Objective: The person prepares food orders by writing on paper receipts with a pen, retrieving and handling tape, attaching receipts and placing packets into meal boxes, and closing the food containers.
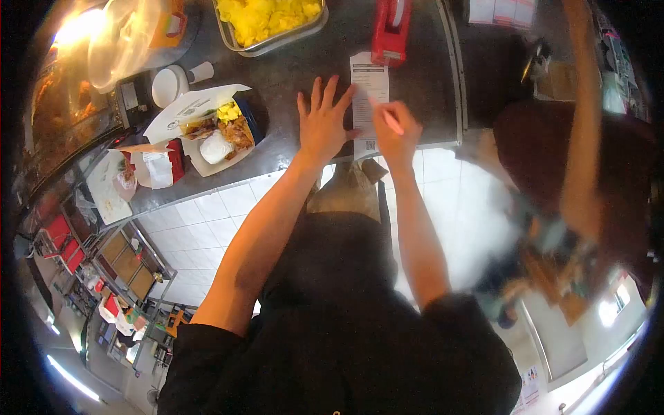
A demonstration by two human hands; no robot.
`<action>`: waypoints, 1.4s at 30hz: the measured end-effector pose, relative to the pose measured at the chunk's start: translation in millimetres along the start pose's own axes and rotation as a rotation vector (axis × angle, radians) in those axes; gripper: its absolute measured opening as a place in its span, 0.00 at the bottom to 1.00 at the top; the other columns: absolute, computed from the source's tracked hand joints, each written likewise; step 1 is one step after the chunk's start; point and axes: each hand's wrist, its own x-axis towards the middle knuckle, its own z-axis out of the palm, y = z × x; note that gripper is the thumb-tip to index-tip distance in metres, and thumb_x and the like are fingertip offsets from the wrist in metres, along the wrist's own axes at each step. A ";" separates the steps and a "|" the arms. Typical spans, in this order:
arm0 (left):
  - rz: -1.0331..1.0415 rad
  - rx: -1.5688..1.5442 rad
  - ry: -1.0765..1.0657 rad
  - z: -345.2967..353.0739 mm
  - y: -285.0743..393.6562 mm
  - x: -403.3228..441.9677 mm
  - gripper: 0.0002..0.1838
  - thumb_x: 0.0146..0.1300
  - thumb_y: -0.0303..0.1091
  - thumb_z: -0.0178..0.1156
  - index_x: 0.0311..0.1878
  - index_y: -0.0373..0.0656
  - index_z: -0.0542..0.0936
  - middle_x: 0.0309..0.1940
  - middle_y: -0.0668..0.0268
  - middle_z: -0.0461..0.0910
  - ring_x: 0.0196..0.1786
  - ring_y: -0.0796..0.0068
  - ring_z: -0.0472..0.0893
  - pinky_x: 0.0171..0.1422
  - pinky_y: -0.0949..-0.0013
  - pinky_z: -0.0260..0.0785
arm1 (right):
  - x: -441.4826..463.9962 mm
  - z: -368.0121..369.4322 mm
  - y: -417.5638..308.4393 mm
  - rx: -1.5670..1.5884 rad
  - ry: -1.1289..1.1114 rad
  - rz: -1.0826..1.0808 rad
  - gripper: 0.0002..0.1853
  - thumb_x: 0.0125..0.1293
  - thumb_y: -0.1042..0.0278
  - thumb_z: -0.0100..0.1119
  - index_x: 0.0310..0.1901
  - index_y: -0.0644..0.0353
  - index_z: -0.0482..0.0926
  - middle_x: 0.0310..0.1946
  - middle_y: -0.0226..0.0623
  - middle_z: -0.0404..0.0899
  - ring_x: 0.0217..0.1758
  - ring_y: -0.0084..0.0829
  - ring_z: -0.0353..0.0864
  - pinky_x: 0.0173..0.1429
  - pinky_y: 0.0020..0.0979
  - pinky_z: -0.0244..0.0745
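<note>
Counter (280,72) bears an open food box (181,114) and a red dispenser (391,38). Receipt (369,84) lies flat, top end at the dispenser. Left hand (324,123) — open, fingers spread, at the receipt's left edge. Right hand (398,135) — closed around a pink pen (393,120) beside the receipt's right edge.

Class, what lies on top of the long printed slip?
A red dispenser overlaps the top right corner of the slip; the left hand overlaps its left edge; the right hand, holding a pen, covers part of its right side. Anything printed underneath cannot be seen.
</note>
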 end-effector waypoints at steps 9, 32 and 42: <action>0.022 0.001 0.023 1.0 -1.0 -2.6 0.53 0.41 0.47 0.81 0.75 0.63 0.67 0.78 0.61 0.57 0.81 0.48 0.53 0.77 0.29 0.45 | -11.9 0.3 -13.7 0.121 -0.075 0.194 0.04 0.67 0.69 0.64 0.38 0.60 0.82 0.30 0.44 0.84 0.32 0.43 0.86 0.38 0.37 0.79; 0.018 0.021 0.002 2.1 -0.1 -4.0 0.53 0.43 0.48 0.80 0.75 0.62 0.66 0.79 0.60 0.56 0.80 0.47 0.54 0.77 0.29 0.46 | -30.7 -1.4 -13.6 0.126 -0.057 0.170 0.06 0.69 0.68 0.64 0.37 0.61 0.81 0.25 0.39 0.82 0.26 0.31 0.82 0.33 0.33 0.74; 0.009 0.022 -0.022 0.8 2.3 -3.0 0.53 0.43 0.46 0.80 0.76 0.63 0.65 0.78 0.60 0.56 0.81 0.47 0.54 0.77 0.29 0.47 | -36.6 -11.5 -11.4 0.134 -0.087 0.227 0.07 0.70 0.66 0.62 0.42 0.59 0.82 0.33 0.41 0.85 0.31 0.40 0.85 0.34 0.38 0.76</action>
